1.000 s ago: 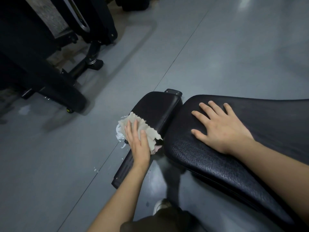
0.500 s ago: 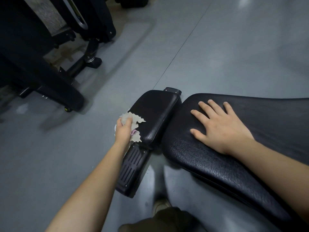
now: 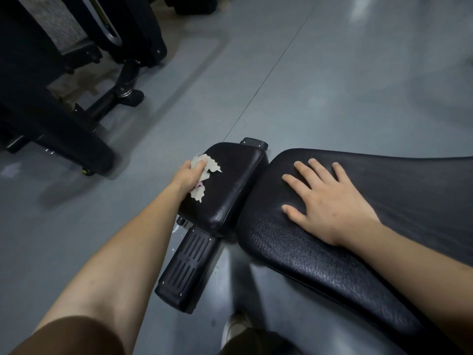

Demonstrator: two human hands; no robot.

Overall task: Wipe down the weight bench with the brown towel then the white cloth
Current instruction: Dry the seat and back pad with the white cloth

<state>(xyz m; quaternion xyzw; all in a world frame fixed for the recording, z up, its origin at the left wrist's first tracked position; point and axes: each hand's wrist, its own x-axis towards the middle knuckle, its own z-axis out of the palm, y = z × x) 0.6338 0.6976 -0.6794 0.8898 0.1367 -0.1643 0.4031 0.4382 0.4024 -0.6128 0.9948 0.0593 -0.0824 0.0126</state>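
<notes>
The white cloth [image 3: 204, 175] is bunched in the left hand [image 3: 190, 175] at the left edge of the small seat pad [image 3: 230, 185] of the weight bench [image 3: 320, 252], a little to the 10 o'clock side of the picture's middle; its ragged ends stick out above and below the fist, lying on the black vinyl. The fingers of that hand are curled round the cloth, gripping it. At 3 o'clock from it the right hand [image 3: 330, 201] rests flat on the long back pad [image 3: 409, 196], fingers straight and spread, apparently steadying the bench. No brown towel shows anywhere, so I judge that the first pass is over and the task is in its second, later half. The cloth is only at the seat pad's edge, so most of that pad and the long pad probably wait to be wiped, though the vinyl gives no sure sign either way. Farther out, at 10 to 11 o'clock, a black machine frame [image 3: 64, 119] stands on the grey floor [image 3: 332, 85].
</notes>
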